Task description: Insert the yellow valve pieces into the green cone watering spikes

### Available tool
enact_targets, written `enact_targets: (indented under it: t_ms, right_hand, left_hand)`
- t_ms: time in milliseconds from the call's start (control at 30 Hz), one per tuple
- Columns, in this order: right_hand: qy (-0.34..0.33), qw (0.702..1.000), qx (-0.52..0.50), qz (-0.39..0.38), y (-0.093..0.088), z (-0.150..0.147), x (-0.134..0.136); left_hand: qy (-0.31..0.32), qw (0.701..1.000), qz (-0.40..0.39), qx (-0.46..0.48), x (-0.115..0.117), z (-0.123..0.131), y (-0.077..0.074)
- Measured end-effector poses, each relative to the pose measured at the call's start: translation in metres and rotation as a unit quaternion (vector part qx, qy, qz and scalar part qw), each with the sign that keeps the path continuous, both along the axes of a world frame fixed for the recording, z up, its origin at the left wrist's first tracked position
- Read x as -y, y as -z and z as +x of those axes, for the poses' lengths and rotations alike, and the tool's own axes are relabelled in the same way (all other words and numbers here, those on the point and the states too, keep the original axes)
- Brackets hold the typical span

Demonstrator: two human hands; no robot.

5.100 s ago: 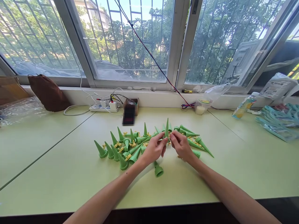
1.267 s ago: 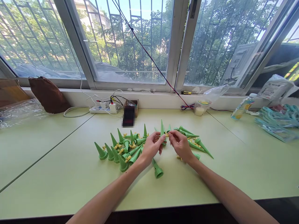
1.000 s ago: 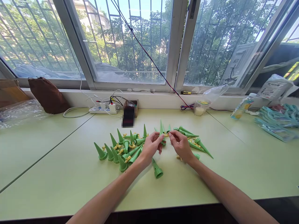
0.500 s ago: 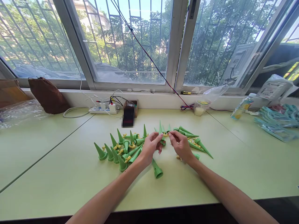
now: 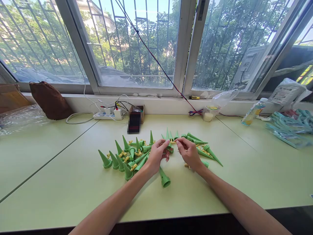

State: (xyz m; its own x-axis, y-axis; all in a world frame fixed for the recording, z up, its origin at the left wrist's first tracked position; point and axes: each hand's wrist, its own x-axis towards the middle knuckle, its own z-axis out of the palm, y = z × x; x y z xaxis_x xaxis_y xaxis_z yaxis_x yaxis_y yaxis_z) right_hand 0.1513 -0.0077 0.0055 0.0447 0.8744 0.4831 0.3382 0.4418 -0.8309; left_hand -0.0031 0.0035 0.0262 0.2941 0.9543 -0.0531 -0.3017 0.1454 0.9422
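Observation:
My left hand (image 5: 157, 155) is closed around a green plastic spike (image 5: 167, 134), its pointed end up. A small yellow valve piece (image 5: 172, 142) lies across between my hands, against the spike. The fingertips of my right hand (image 5: 189, 153) pinch the outer end of this yellow piece. How far the piece sits in the spike is too small to tell. Below my left hand, another green spike (image 5: 165, 180) lies with its open wide end toward me. Several green spikes (image 5: 105, 160) stand or lie to the left, with yellow valve pieces (image 5: 133, 167) among them.
More green spikes (image 5: 213, 155) lie right of my right hand. A dark blurred box (image 5: 134, 122) and a power strip (image 5: 104, 116) are at the back. A jar (image 5: 209, 114), a bottle (image 5: 254, 112) and bagged teal items (image 5: 292, 125) stand farther right. A brown bag (image 5: 50, 101) rests at left.
My right hand has shifted very slightly to the left, toward the spike. Both hands keep their grip, and the things on the table have not moved.

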Motion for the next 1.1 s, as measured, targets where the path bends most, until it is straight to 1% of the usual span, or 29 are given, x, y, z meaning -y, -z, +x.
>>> enact_targets:
  t_ms: [400, 600, 833, 1100]
  right_hand:
    - [0.002, 1.0, 0.008, 0.007, -0.0024, -0.0004, 0.0009]
    - [0.003, 1.0, 0.009, 0.005, -0.002, -0.0007, 0.0006]
    - [-0.003, 1.0, 0.003, -0.001, -0.0005, -0.0012, 0.0007]
    - [-0.007, 1.0, 0.0, -0.003, -0.0031, -0.0015, 0.0022]
  left_hand:
    - [0.004, 1.0, -0.021, 0.013, -0.0012, -0.0007, 0.0003]
    - [0.006, 0.999, -0.017, 0.028, -0.0017, -0.0008, 0.0003]
    - [0.004, 1.0, -0.016, 0.013, 0.0001, -0.0008, -0.0015]
    - [0.004, 1.0, -0.002, 0.0, 0.0003, 0.0009, -0.0013]
